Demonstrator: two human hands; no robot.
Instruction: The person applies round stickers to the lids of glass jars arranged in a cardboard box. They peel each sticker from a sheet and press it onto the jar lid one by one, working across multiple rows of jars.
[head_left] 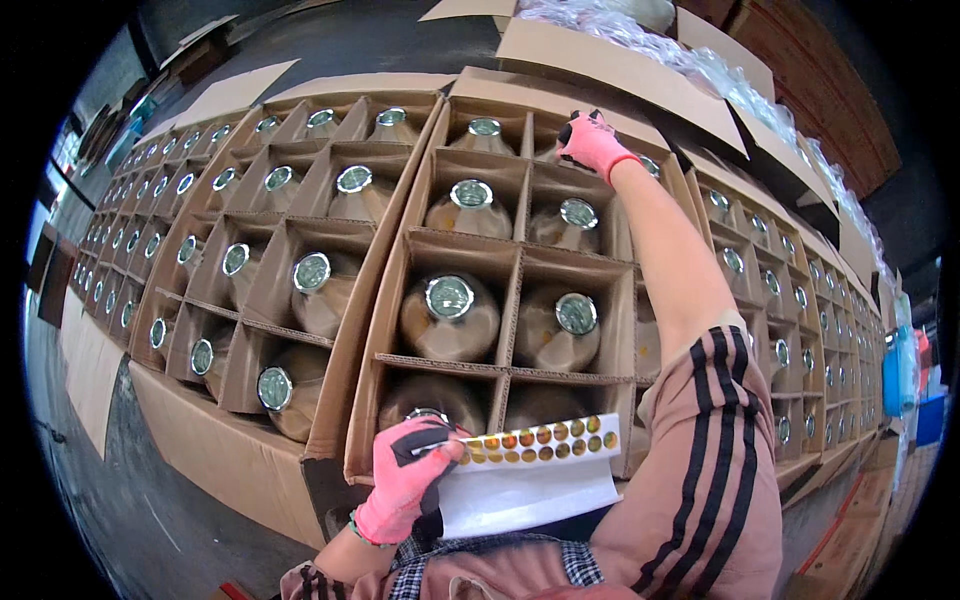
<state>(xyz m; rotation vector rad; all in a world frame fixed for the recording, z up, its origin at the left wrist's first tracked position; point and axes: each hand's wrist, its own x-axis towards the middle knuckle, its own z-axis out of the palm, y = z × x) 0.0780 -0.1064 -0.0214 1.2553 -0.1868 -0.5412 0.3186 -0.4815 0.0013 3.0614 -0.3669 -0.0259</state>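
black-striped sleeve (pixel 712 450) leads to a gloved right hand (pixel 597 148) among boxed bottles (pixel 450 335), its fingers' hold unclear, while the left hand's (pixel 405 475) fingers grip a sticker sheet (pixel 548 440).

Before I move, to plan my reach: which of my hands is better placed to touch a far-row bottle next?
Probably the right hand: it is out at the far-row bottles, while the left hand is at the near end, holding the sticker sheet.
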